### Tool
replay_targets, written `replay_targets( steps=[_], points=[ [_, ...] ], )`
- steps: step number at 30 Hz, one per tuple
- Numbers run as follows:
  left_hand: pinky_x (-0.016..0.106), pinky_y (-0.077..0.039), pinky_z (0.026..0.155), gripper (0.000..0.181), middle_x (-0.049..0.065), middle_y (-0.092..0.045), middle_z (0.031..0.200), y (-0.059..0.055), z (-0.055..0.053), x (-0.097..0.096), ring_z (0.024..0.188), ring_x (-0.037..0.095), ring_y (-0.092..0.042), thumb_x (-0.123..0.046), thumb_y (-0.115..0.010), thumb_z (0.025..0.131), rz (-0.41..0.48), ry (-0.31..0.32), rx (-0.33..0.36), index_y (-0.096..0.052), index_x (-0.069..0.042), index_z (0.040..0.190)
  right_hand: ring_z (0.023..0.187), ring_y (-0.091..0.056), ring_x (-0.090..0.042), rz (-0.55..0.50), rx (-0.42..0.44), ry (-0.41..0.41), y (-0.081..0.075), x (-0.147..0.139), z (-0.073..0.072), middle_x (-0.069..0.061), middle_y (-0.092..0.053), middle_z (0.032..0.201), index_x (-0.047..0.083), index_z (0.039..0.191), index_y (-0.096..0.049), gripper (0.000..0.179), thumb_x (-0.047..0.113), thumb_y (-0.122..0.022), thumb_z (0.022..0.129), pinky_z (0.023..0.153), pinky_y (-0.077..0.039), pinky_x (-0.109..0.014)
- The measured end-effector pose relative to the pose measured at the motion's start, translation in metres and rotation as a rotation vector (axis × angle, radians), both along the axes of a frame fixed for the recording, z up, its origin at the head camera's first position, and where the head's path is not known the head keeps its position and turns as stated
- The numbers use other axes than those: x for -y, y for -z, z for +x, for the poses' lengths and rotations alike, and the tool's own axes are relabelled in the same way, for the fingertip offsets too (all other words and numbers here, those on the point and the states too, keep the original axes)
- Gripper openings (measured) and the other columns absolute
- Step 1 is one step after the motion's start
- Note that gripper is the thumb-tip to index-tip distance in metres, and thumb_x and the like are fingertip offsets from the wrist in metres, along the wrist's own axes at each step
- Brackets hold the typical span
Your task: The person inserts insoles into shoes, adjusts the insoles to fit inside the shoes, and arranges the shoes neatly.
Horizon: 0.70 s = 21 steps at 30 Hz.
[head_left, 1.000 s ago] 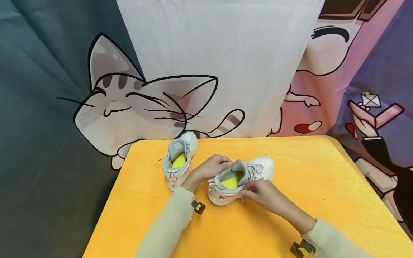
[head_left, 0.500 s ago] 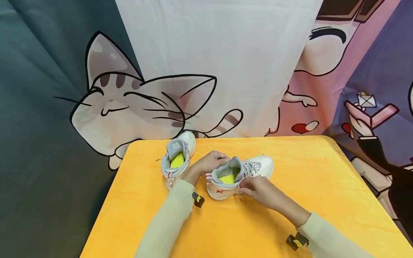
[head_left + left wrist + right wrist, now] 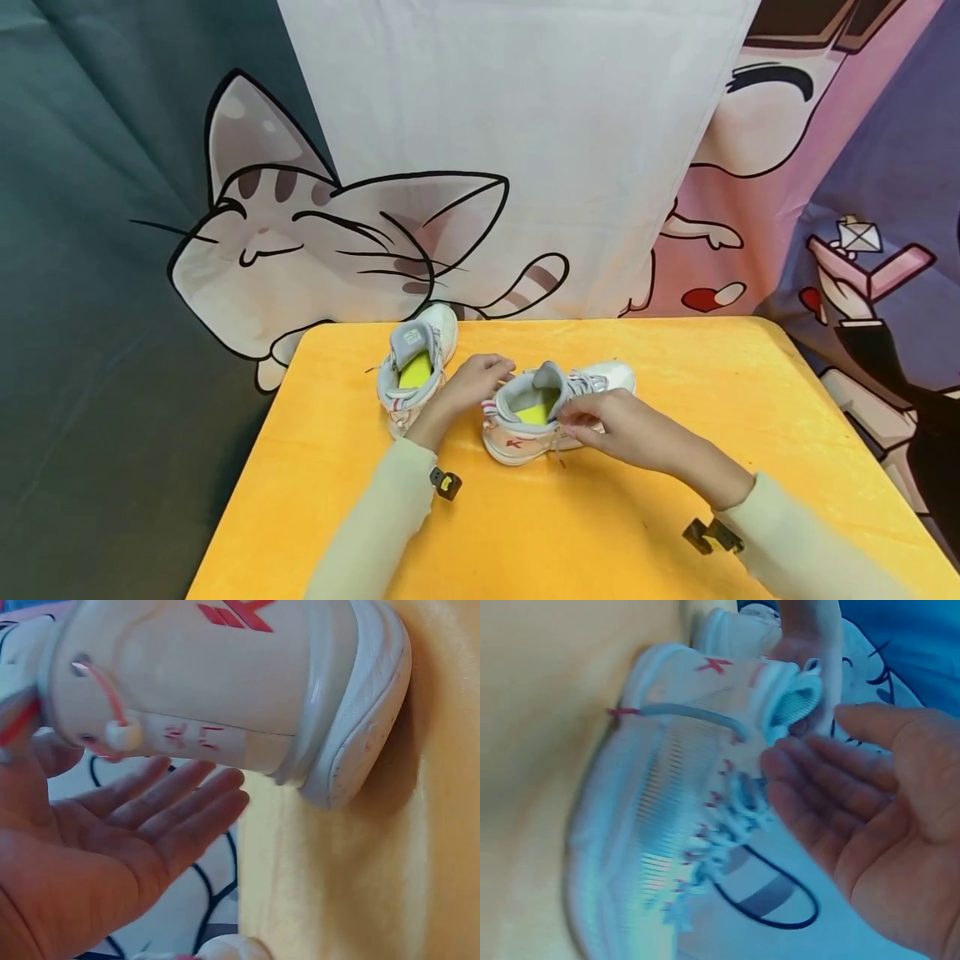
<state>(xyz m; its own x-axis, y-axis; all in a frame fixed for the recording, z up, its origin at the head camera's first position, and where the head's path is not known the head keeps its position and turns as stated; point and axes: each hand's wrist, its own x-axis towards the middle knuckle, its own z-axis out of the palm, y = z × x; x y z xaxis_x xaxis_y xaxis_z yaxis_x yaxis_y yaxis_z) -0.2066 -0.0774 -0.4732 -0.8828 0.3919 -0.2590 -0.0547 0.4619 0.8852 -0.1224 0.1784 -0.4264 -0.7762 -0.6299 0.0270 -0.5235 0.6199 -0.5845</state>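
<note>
A white high-top sneaker (image 3: pixel 517 437) with red marks and a yellow insole stands on the yellow table (image 3: pixel 675 500). My left hand (image 3: pixel 474 382) is beside its heel collar. The left wrist view shows that hand (image 3: pixel 135 840) with palm up and fingers straight, just off the sneaker (image 3: pixel 225 682). My right hand (image 3: pixel 611 421) hovers over the laces. In the right wrist view its fingers (image 3: pixel 832 787) are straight beside the sneaker's (image 3: pixel 667 787) tongue and hold nothing. The second, matching sneaker (image 3: pixel 416 371) stands to the left, near the table's back edge.
Behind the table hangs a cloth backdrop with a cartoon cat (image 3: pixel 315 242) and other cartoon figures (image 3: pixel 750 150). The tabletop carries only the two sneakers. Its left edge (image 3: pixel 247 467) drops off close to the left sneaker.
Both hands have loosened from the near sneaker. The right hand rose from the shoe's side to over the laces, and the left hand drew back a little from the collar.
</note>
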Motion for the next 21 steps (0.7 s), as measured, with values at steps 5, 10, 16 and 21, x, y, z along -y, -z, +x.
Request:
replay_targets(
  steps=[5, 10, 16, 21],
  points=[
    [0.041, -0.053, 0.098, 0.041, 0.010, -0.070, 0.121, -0.013, 0.016, 0.009, 0.109, 0.023, -0.064, -0.037, -0.051, 0.106, -0.053, 0.014, -0.032, -0.069, -0.008, 0.127, 0.089, -0.067, -0.008, 0.027, -0.099, -0.110, -0.023, 0.017, -0.013, 0.004, -0.074, 0.112, 0.014, 0.118, -0.073, 0.020, 0.022, -0.070, 0.100, 0.076, -0.058, -0.026],
    [0.031, -0.055, 0.079, 0.040, 0.011, -0.072, 0.121, -0.015, 0.029, 0.014, 0.091, 0.016, -0.065, -0.029, -0.056, 0.104, -0.009, 0.061, -0.013, -0.063, -0.006, 0.135, 0.086, -0.063, -0.005, 0.139, -0.042, -0.225, -0.029, 0.042, -0.034, 0.008, -0.074, 0.110, 0.014, 0.118, -0.075, 0.021, 0.024, -0.070, 0.100, 0.093, -0.057, -0.034],
    [0.035, -0.056, 0.072, 0.043, 0.013, -0.071, 0.117, -0.014, 0.033, 0.015, 0.074, 0.014, -0.062, -0.028, -0.055, 0.106, 0.038, 0.069, 0.008, -0.059, -0.003, 0.141, 0.079, -0.046, -0.011, 0.463, 0.053, -0.361, -0.029, 0.061, -0.053, 0.013, -0.055, 0.074, 0.020, 0.092, -0.070, 0.012, 0.029, -0.071, 0.099, 0.097, -0.040, -0.043],
    [0.037, -0.057, 0.074, 0.043, 0.015, -0.069, 0.118, -0.017, 0.033, 0.015, 0.075, 0.014, -0.062, -0.026, -0.055, 0.105, 0.033, 0.061, 0.017, -0.058, -0.003, 0.142, 0.076, -0.039, -0.014, 0.654, 0.160, -0.415, -0.038, 0.062, -0.061, 0.006, -0.032, 0.069, 0.022, 0.082, -0.063, 0.020, 0.031, -0.073, 0.097, 0.076, -0.032, -0.033]
  ],
)
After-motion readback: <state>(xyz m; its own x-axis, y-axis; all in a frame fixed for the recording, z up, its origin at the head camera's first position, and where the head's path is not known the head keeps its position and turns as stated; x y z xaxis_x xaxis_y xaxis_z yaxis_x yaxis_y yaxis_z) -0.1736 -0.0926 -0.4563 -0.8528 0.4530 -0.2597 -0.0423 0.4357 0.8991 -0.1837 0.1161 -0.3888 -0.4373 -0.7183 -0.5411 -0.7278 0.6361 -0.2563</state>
